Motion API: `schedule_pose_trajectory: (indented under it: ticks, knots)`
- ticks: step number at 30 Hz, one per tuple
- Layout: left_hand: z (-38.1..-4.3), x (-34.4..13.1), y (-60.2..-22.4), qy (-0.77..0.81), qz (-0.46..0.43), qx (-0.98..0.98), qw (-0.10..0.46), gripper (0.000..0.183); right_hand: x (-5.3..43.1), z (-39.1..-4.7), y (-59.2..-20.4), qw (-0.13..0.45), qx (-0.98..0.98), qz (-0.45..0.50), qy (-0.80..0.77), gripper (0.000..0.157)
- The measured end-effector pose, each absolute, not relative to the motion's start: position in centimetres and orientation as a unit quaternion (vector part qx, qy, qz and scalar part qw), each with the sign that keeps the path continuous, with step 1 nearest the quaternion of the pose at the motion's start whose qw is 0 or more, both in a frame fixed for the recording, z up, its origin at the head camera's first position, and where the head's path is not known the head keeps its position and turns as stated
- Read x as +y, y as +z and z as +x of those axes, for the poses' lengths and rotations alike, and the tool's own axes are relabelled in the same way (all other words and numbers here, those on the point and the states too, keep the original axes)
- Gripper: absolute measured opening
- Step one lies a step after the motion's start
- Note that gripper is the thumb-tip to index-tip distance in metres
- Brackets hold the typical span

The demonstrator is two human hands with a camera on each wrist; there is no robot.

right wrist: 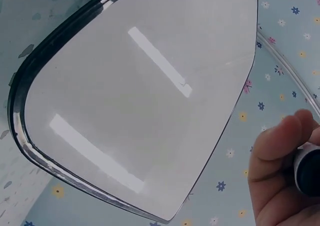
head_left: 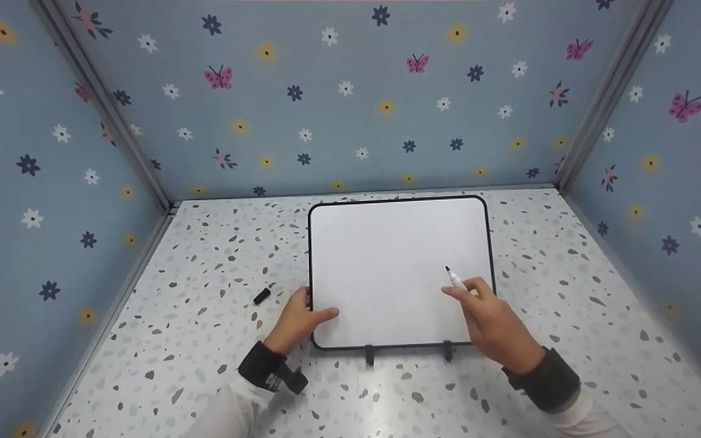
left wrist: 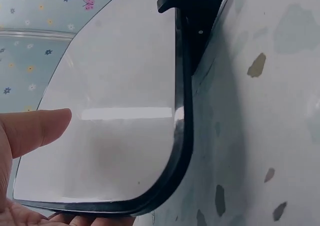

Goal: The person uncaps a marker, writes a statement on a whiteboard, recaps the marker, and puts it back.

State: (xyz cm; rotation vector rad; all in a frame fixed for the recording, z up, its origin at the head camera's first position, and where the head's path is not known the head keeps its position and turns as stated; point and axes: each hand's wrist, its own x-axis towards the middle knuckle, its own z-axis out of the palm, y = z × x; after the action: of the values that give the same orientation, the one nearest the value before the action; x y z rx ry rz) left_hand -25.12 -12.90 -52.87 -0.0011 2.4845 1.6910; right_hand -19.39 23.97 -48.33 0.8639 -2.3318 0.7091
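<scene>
L hand (head_left: pixel 302 319) around lower ctr grips the left edge of a white rectangular board w/ thin black rim (head_left: pixel 393 267), thumb in front. R hand (head_left: pixel 496 322), lower right, holds a slim white marker w/ black tip (head_left: pixel 456 280); board's mid-frame btw. Small black cylindrical cap (head_left: pixel 261 296) left of it on speckled white surface (head_left: pixel 216 243). Blue floral wall (head_left: pixel 350 121) up top.

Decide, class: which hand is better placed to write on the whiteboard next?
Probably the right hand: it holds the uncapped marker, tip over the whiteboard, while the left hand grips the whiteboard's left edge.
</scene>
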Motion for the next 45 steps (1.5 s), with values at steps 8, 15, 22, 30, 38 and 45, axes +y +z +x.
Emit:
schedule_pose_trajectory:
  ticks: [8, 15, 22, 30, 38, 45]
  knots:
    - [-24.9, -13.0, -54.0, 0.567, 0.019, 0.821, 0.059, 0.067, 23.8, -19.4, -48.3, 0.316, -0.843, 0.347, 0.262, 0.038]
    - [-24.7, -13.0, -54.4, 0.567, 0.024, 0.821, 0.059, 0.063, 23.7, -19.6, -48.6, 0.331, -0.838, 0.348, 0.258, 0.038]
    - [-24.5, -12.9, -54.3, 0.562, 0.026, 0.825, 0.055, 0.063, 23.5, -20.2, -48.8, 0.347, -0.835, 0.352, 0.24, 0.051]
    - [-24.5, -12.9, -54.4, 0.565, 0.025, 0.823, 0.055, 0.065, 22.9, -20.7, -48.8, 0.35, -0.827, 0.356, 0.26, 0.048]
    - [-24.6, -12.8, -54.6, 0.578, 0.027, 0.813, 0.057, 0.062, 21.3, -21.2, -49.0, 0.327, -0.817, 0.366, 0.301, 0.017]
    - [-24.6, -12.8, -54.6, 0.577, 0.035, 0.814, 0.054, 0.06, 18.7, -21.9, -48.8, 0.305, -0.799, 0.378, 0.355, 0.023]
